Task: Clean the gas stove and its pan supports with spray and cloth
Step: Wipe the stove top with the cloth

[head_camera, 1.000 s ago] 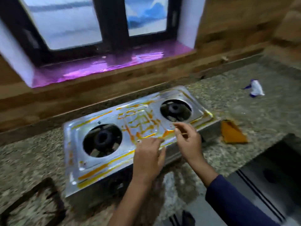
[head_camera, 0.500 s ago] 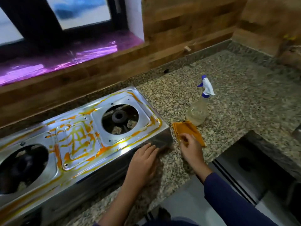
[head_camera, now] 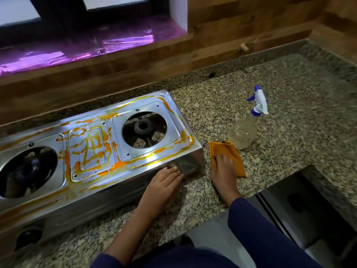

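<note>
Our left hand (head_camera: 163, 188) lies flat, fingers together, against the gas stove (head_camera: 92, 149) front edge, holding nothing. Our right hand (head_camera: 224, 171) presses spread fingers on the orange cloth (head_camera: 229, 151), just beside the spray bottle (head_camera: 245, 132). Open granite counter (head_camera: 299, 113) stretches rightward. Half a second ago, the right hand only reached the cloth's edge.

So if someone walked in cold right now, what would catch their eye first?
The orange smears all over the steel gas stove at left, its burner holes bare of pan supports. Then the right hand pressed flat on the orange cloth beside the stove's right end, with the spray bottle standing just behind it on the granite counter.
</note>
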The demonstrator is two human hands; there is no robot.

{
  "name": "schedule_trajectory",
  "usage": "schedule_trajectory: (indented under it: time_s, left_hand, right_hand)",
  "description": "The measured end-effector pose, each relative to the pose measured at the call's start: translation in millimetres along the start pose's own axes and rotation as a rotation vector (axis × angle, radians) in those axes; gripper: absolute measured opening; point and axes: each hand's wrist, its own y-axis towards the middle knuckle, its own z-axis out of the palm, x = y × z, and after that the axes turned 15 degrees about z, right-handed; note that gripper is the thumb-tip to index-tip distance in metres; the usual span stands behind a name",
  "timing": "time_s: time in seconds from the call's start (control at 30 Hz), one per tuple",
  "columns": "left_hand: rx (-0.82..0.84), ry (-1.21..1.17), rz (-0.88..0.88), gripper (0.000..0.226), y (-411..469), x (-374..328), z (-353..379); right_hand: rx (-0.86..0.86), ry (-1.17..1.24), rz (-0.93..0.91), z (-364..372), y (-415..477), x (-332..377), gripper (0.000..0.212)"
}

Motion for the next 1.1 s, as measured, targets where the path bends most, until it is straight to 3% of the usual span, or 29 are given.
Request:
schedule_trajectory:
  time_s: [0.13, 0.3, 0.37, 0.43, 0.53, 0.6, 0.7, 0.77, 0.93, 1.0, 1.1]
  left_hand:
    - [0.011, 0.023, 0.018, 0.041, -1.4, 2.0, 0.0]
    - [0.018, -0.008, -0.008, 0.04, -2.6, 1.3, 1.2]
    - [0.016, -0.024, -0.02, 0.039, -2.2, 0.6, 0.7]
    - [0.017, -0.03, -0.022, 0.039, -1.8, -0.2, 0.1]
    - [0.015, -0.036, -0.024, 0.04, -0.2, -0.7, -3.0]
    - [0.011, -0.066, -0.034, 0.042, 1.8, -1.9, -6.1]
    - [-0.009, -0.104, -0.047, 0.045, 2.6, -4.3, -14.1]
    - [-0.026, -0.104, -0.063, 0.043, -0.6, -5.4, -21.5]
    - [-0.017, 0.017, -0.144, 0.048, -32.2, -7.6, -38.4]
    - [0.012, 0.079, -0.234, 0.056, -53.4, -9.7, -47.3]
    - [0.026, 0.185, -0.397, 0.06, -84.6, -13.8, -62.6]
  right_hand:
    - [-0.061, -0.062, 0.111, -1.0, 3.7, -3.2, 0.045]
    - [-0.018, -0.08, -0.016, -12.9, 31.3, -10.3, 0.037]
    - [0.06, 0.07, -0.011, -26.0, 39.8, -11.1, 0.023]
    - [0.164, 0.372, 0.152, -45.6, 38.5, -6.4, 0.008]
    - [0.18, 0.801, 0.362, -76.6, 28.3, 12.8, 0.009]
    - [0.158, 0.935, 0.357, -95.3, 20.8, 31.7, 0.01]
    - [0.139, 1.037, 0.191, -110.1, 14.5, 63.5, 0.01]
    - [0.109, 0.947, 0.014, -108.3, 14.6, 83.9, 0.016]
    - [0.093, 0.325, -0.398, -76.2, 22.0, 116.1, 0.045]
    - [0.033, 0.075, -0.464, -63.9, 23.9, 121.1, 0.055]
    - [0.099, -0.112, -0.485, -56.4, 28.1, 124.1, 0.065]
